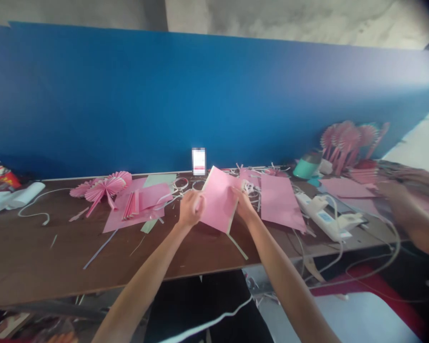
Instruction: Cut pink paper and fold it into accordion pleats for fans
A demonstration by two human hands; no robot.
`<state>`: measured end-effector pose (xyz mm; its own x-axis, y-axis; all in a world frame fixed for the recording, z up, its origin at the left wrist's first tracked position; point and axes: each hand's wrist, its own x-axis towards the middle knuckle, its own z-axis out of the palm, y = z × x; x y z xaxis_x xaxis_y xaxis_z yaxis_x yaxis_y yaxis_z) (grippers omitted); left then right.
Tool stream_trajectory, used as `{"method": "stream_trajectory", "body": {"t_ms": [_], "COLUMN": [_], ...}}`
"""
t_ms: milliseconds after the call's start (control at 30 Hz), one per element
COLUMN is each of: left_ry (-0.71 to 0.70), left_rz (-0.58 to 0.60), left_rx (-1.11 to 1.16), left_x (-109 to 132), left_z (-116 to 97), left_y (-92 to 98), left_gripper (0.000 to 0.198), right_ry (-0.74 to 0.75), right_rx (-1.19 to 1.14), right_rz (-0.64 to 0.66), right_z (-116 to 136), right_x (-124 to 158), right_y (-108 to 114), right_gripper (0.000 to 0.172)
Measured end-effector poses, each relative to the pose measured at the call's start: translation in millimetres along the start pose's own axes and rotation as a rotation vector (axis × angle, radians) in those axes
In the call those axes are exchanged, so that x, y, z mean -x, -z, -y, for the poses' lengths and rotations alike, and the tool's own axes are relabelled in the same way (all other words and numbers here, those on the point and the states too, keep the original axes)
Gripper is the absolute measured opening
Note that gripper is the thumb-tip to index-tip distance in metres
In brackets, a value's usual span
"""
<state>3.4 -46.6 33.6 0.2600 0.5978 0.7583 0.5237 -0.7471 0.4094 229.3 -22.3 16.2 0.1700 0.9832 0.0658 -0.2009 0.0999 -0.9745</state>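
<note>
Where the pink sheet (219,197) is: over the middle of the table (28,257), tilted, between both hands; lower corner touching or not, can't tell.
Left hand (191,208): grip curled on sheet's left edge; finger detail blurred.
Right hand (241,197): grip pinching right edge, thumb on the face.
Pale green strip (238,247): on table, near side, just below sheet's lower corner.
Loose pink sheet (280,200): flat, just right of right hand.
Pleated paper (130,206): left, on pink paper, near pink fans (107,188).
Phone (199,161): far side, upright, before blue panel (128,95).
Power strip (323,216): right, cables attached.
Teal container (306,165): far right, tilted.
Fan bundle (346,138): far right.
Co-worker's arm (420,221): right edge, blurred.
</note>
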Motion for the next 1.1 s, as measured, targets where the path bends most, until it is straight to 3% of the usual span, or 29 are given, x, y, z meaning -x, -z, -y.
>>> {"method": "stream_trajectory", "body": {"t_ms": [67,100,200,267,367,500,700,967,1100], "left_ry": [0.264,0.377,0.65,0.735,0.695,0.627,0.653,0.612,0.62], "left_rz": [-0.115,-0.11,0.026,0.098,0.109,0.101,0.166,0.152,0.117], "left_rx": [0.174,0.3,0.698,0.852,0.87,0.629,0.55,0.491,0.515], "left_x": [-4,-6,-8,-8,-6,-3,-1,-1,1], "left_z": [11,15,25,28,30,36,43,43,47], "left_y": [4.7,5.6,2.8,-2.0,-8.1,-7.7,0.7,3.7,0.6], "left_gripper": [0.032,0.035,0.046,0.051,0.049,0.039,0.029,0.03,0.044], "right_ry": [-0.05,-0.069,-0.066,-0.036,-0.028,0.043,0.34,0.282,0.278], "right_rx": [-0.059,-0.081,-0.047,0.012,0.069,0.237,0.365,0.395,0.362], "right_rz": [-0.049,-0.067,-0.027,0.028,0.095,0.209,0.097,0.136,0.134], "right_z": [-2,-2,-3,-4,-8,-13,-9,-9,-8], "right_x": [-1,-1,3,7,12,14,9,7,7], "right_y": [-5,-8,-15,-19,-24,-26,-21,-19,-19], "right_gripper": [0.035,0.034,0.029,0.027,0.027,0.029,0.029,0.024,0.026]}}
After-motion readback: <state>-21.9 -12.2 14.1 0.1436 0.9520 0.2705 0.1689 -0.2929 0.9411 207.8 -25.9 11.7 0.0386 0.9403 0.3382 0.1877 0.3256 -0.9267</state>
